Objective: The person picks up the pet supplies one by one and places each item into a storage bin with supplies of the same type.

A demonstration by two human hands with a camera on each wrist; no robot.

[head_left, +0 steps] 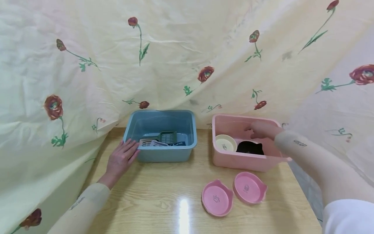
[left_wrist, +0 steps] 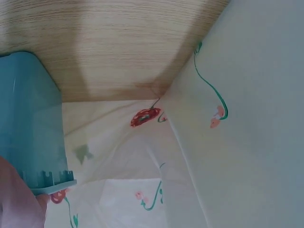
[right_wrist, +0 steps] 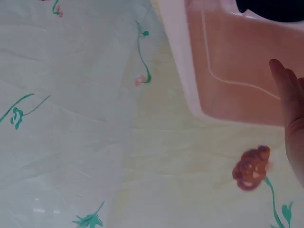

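My left hand (head_left: 121, 157) rests at the front left corner of a blue plastic bin (head_left: 163, 155), its fingers fairly straight along the rim. Inside that bin lie a dark green litter scoop (head_left: 168, 137) and pale slotted scoops (head_left: 146, 142). Over on the right, my right hand (head_left: 261, 130) reaches into a pink bin (head_left: 242, 161) with loosely bent fingers and nothing visible in them. Below it in the bin sit a cream bowl (head_left: 226, 143) and a black cat-eared bowl (head_left: 250, 148). The right wrist view shows the fingers (right_wrist: 287, 90) apart from the black bowl.
Two pink cat-eared bowls, one with a paw print (head_left: 217, 205) and one nearer the bin (head_left: 248, 188), stand on the wooden table (head_left: 152, 195) in front of the pink bin. A flowered curtain (head_left: 175, 48) hangs behind the bins and along the left side.
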